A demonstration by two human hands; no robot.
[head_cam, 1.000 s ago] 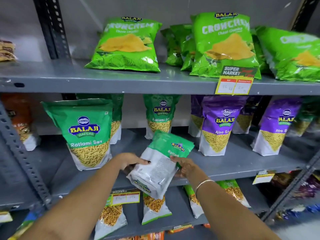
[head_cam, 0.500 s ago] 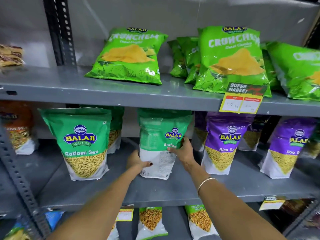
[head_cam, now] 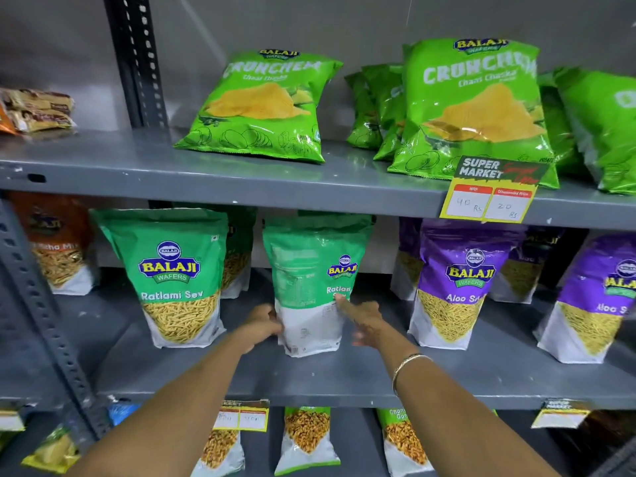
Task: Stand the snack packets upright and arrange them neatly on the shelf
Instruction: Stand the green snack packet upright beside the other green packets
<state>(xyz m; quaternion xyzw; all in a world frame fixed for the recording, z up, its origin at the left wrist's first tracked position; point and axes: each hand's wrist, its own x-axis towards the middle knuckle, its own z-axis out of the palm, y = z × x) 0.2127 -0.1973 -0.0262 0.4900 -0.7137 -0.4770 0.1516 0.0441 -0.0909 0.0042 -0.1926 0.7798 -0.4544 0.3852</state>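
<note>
Grey painted-metal shelf (head_cam: pixel 344 376) is loaded with glossy pouches. Green Ratlami Sev packet (head_cam: pixel 315 280) is stood upright mid-shelf, back panel outward. Left hand (head_cam: pixel 261 327) is curled on its lower-left edge; right hand (head_cam: pixel 361 320) is spread loose, fingertip (head_cam: pixel 339 299) touching film.

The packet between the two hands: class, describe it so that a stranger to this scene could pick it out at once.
Find the middle shelf of the grey rack. Among its upright pouches, take the green Ratlami Sev packet between the left hand and right hand. Unlike the green pouch to its left, it shows mostly its printed back.
</note>
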